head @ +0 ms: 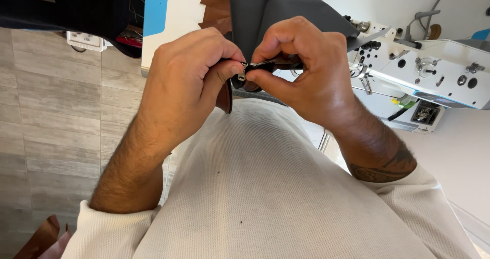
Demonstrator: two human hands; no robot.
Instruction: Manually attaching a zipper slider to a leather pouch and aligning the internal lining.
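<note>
Both hands meet close to the chest: the left hand (186, 85) pinches a small metal slider (241, 75) between thumb and forefinger, while the right hand (306, 70) grips the dark zipper strip (270, 65) (its long axis running rightward), touching the slider's right side.

Bright, even daylight throughout; soft shadows only. Sharp at centre. Wide-angle bending at edges, mild glare at right.

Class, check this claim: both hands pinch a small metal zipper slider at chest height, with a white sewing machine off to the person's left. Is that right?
Not quite. The head view shows the sewing machine on the person's right, not left. The left hand and right hand do pinch the small metal zipper slider.
</note>
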